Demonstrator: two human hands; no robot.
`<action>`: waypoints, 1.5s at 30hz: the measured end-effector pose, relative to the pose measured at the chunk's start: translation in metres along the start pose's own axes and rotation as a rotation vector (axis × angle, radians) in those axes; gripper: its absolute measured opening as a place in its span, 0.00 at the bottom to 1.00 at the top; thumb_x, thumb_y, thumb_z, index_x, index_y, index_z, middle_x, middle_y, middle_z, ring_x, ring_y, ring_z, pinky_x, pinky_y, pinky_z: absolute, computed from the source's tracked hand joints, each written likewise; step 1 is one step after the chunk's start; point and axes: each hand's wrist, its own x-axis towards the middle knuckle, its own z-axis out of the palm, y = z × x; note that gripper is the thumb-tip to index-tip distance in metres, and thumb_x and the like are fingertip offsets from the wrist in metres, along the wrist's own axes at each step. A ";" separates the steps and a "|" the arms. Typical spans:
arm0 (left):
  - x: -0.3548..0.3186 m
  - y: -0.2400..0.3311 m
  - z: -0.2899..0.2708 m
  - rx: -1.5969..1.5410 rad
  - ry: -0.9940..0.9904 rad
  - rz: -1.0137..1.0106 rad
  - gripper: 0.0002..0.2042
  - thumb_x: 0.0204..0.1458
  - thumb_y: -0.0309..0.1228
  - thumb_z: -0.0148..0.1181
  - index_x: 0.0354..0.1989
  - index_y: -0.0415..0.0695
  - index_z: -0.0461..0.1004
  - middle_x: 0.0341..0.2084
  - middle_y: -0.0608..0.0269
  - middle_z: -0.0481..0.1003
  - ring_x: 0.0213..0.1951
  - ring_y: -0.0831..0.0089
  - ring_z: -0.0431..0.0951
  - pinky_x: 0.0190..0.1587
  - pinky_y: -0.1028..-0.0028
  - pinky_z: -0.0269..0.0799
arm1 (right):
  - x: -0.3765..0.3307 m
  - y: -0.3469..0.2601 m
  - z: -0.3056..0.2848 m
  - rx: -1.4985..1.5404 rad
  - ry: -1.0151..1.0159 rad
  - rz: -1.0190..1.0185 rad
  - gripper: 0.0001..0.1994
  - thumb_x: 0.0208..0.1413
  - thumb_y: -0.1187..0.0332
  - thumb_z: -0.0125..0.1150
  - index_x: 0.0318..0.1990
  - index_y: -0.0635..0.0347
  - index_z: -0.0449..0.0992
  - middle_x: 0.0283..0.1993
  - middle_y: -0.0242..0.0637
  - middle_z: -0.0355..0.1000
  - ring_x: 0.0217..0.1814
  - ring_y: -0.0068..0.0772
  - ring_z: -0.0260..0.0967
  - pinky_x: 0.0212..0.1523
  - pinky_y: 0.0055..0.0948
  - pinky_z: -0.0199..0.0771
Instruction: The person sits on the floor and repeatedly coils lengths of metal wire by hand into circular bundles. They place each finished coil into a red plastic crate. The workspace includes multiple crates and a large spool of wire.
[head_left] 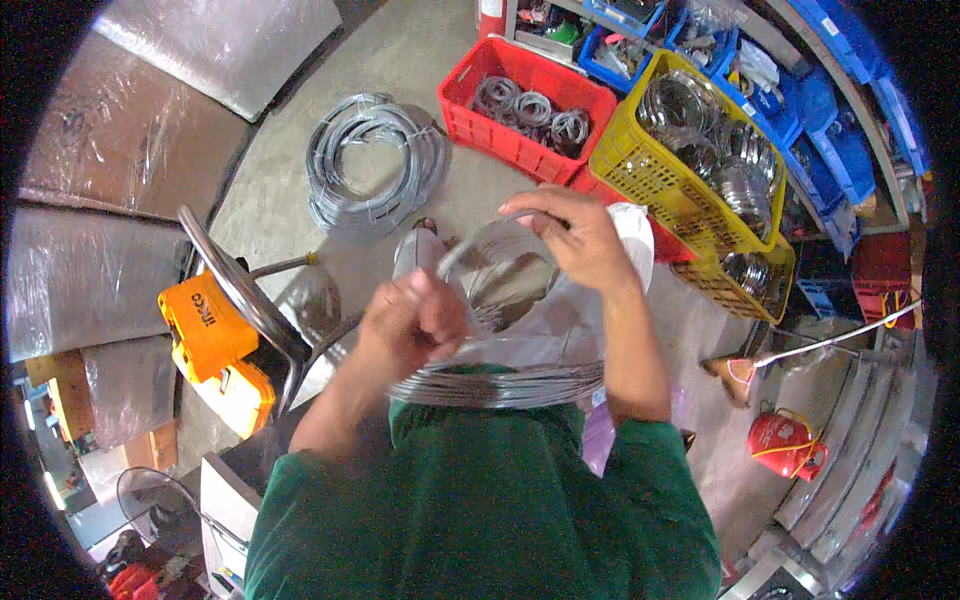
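Note:
My right hand [590, 245] is closed, thumb and fingers pinching a curved grey wire [522, 213]. The wire bends round toward my left hand [415, 325], a loose fist smeared by motion, which appears closed on the other side of the loop. What lies inside that fist is hidden. Just below both hands, against my green shirt, rests a thick coil of silvery wire [500, 388]. Behind the loop is whitish, partly see-through sheeting, and a white sack [632, 240] stands beyond my right wrist.
A large tied wire coil [325, 180] lies on the floor ahead. Red [520, 145] and yellow crates [625, 150] hold smaller coils at the right, below blue bins [830, 150]. Orange cases [205, 325] and a bent metal tube [240, 290] are left; a red canister [785, 440] is right.

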 end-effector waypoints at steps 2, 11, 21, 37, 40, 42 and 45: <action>-0.001 -0.014 0.007 0.465 0.051 0.011 0.19 0.66 0.43 0.44 0.38 0.38 0.72 0.22 0.63 0.68 0.27 0.71 0.72 0.34 0.69 0.71 | -0.001 0.003 0.002 0.019 0.095 0.036 0.15 0.53 0.81 0.56 0.47 0.56 0.79 0.39 0.41 0.77 0.43 0.38 0.75 0.46 0.31 0.73; 0.004 -0.023 0.031 -0.145 -0.101 -0.103 0.17 0.66 0.45 0.43 0.35 0.43 0.67 0.17 0.72 0.54 0.20 0.78 0.55 0.23 0.75 0.52 | 0.011 0.019 0.010 -0.100 0.093 -0.067 0.18 0.55 0.83 0.55 0.53 0.58 0.78 0.33 0.39 0.73 0.33 0.29 0.70 0.39 0.24 0.72; 0.031 0.044 0.037 0.692 0.345 0.402 0.21 0.64 0.44 0.49 0.21 0.42 0.64 0.14 0.66 0.65 0.18 0.70 0.68 0.20 0.68 0.62 | -0.065 0.057 0.127 0.309 -0.081 0.535 0.17 0.68 0.58 0.45 0.45 0.60 0.77 0.29 0.34 0.72 0.34 0.30 0.70 0.40 0.36 0.71; 0.057 0.005 -0.030 1.902 -0.245 0.371 0.13 0.61 0.35 0.51 0.31 0.37 0.69 0.20 0.45 0.70 0.27 0.45 0.74 0.29 0.53 0.69 | -0.055 0.000 0.063 -0.440 -0.028 0.059 0.06 0.54 0.67 0.61 0.32 0.58 0.74 0.30 0.41 0.72 0.31 0.46 0.73 0.32 0.42 0.73; 0.049 0.007 -0.029 1.889 -0.173 0.241 0.15 0.62 0.38 0.48 0.31 0.37 0.69 0.20 0.44 0.72 0.28 0.45 0.75 0.30 0.52 0.69 | -0.044 0.001 0.052 -0.555 0.022 -0.106 0.09 0.50 0.62 0.66 0.31 0.55 0.74 0.26 0.33 0.68 0.28 0.35 0.72 0.28 0.36 0.72; 0.043 0.011 -0.026 1.856 -0.109 0.189 0.17 0.64 0.40 0.45 0.31 0.37 0.69 0.20 0.44 0.73 0.28 0.44 0.76 0.31 0.51 0.69 | -0.036 -0.002 0.043 -0.663 -0.008 -0.155 0.10 0.49 0.60 0.67 0.31 0.54 0.75 0.26 0.32 0.67 0.28 0.34 0.72 0.28 0.35 0.71; 0.032 0.021 -0.022 1.714 -0.021 0.055 0.22 0.66 0.43 0.41 0.30 0.37 0.70 0.20 0.44 0.73 0.28 0.44 0.76 0.34 0.51 0.69 | -0.017 -0.012 0.026 -0.717 -0.048 -0.304 0.12 0.43 0.62 0.71 0.31 0.56 0.77 0.25 0.32 0.67 0.25 0.33 0.69 0.25 0.33 0.69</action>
